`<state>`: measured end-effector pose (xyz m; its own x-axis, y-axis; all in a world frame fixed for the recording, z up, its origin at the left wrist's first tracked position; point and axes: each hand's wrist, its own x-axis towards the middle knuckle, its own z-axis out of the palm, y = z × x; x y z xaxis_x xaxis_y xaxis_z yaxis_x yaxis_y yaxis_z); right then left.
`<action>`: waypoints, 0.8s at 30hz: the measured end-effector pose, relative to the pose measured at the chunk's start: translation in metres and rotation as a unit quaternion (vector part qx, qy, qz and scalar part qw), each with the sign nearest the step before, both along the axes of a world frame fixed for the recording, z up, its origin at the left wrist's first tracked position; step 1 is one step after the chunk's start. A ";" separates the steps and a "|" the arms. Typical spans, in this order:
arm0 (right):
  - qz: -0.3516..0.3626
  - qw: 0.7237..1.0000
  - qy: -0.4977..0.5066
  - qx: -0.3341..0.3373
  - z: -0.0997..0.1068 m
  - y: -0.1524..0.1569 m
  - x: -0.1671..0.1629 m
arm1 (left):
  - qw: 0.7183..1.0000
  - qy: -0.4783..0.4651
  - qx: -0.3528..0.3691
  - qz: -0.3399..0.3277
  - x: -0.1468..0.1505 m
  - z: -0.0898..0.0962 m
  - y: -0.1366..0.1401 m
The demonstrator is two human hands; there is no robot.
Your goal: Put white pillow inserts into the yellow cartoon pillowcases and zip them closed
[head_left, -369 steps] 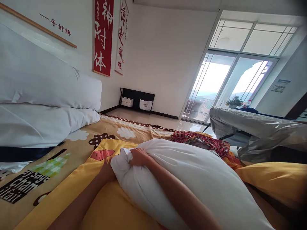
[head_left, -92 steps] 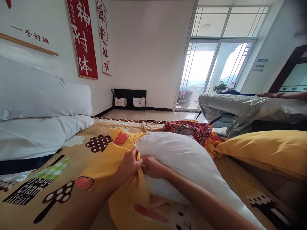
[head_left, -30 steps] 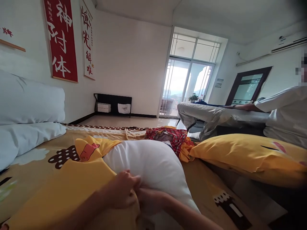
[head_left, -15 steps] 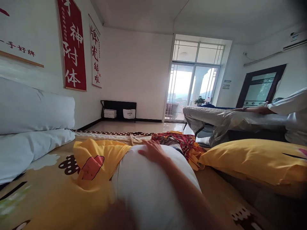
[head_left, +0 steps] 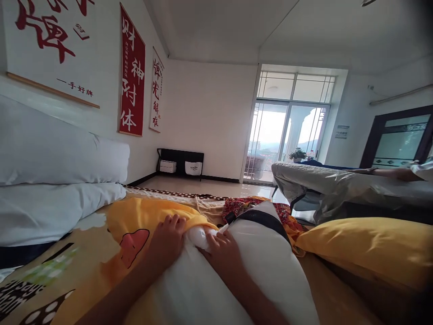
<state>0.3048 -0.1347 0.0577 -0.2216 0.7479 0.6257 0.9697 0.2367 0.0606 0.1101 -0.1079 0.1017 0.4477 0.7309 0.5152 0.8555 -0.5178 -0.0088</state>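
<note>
A white pillow (head_left: pixel 270 253) lies in front of me on the patterned bed sheet (head_left: pixel 88 266), its left part beside and partly under a yellow pillowcase (head_left: pixel 135 210) with an orange-red print. My left hand (head_left: pixel 170 237) is closed on the pillowcase near its edge. Just to its right, my right hand (head_left: pixel 223 250) pinches a bunched white corner of the pillow. How far the pillow reaches inside the case is hidden. A dark band (head_left: pixel 262 220) crosses the white fabric at its far end.
White pillows (head_left: pixel 61 158) are stacked at left. A yellow pillow (head_left: pixel 368 248) lies at right, and red plaid cloth (head_left: pixel 233 205) lies beyond the white one. Another person's arm (head_left: pixel 392 173) rests over a plastic-covered bed (head_left: pixel 311 178). A black shelf (head_left: pixel 181 158) stands by the far wall.
My right hand lay spread on the white pillow and now grips its bunched corner. My left hand, formerly a blur low down, has come up onto the pillowcase. The view has shifted left.
</note>
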 end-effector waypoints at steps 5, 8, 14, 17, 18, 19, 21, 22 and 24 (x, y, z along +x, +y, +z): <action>0.033 0.997 -0.054 0.053 -0.005 -0.021 -0.010 | 0.999 -0.021 -0.031 0.016 0.010 0.014 -0.010; 0.052 0.993 -0.076 0.075 0.007 -0.029 -0.022 | 0.998 -0.042 -0.055 -0.005 0.019 0.031 -0.023; 0.082 0.989 -0.107 0.063 0.023 -0.026 -0.038 | 0.996 -0.010 -0.087 -0.017 0.050 0.050 -0.046; 0.060 0.992 -0.084 0.069 0.014 -0.020 -0.030 | 0.995 0.034 -0.070 -0.068 0.056 0.036 -0.053; 0.056 0.993 -0.077 0.065 0.011 -0.020 -0.026 | 0.993 0.048 -0.068 -0.079 0.055 0.029 -0.053; 0.052 0.994 -0.072 0.059 0.008 -0.022 -0.022 | 0.992 0.058 -0.071 -0.083 0.052 0.021 -0.051; 0.049 0.996 -0.058 0.047 0.009 -0.031 -0.012 | 0.992 0.061 -0.086 -0.073 0.042 0.008 -0.046; 0.056 0.996 -0.052 0.035 0.014 -0.037 -0.006 | 0.992 0.054 -0.091 -0.068 0.037 0.004 -0.042; 0.095 0.994 -0.049 -0.008 0.032 -0.050 0.009 | 0.993 0.029 -0.098 -0.056 0.026 0.000 -0.035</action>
<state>0.3142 -0.1849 0.0895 -0.4189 0.6958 0.5835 0.8970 0.4169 0.1468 0.1359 -0.1425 0.1022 0.5570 0.7582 0.3389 0.7933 -0.6065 0.0532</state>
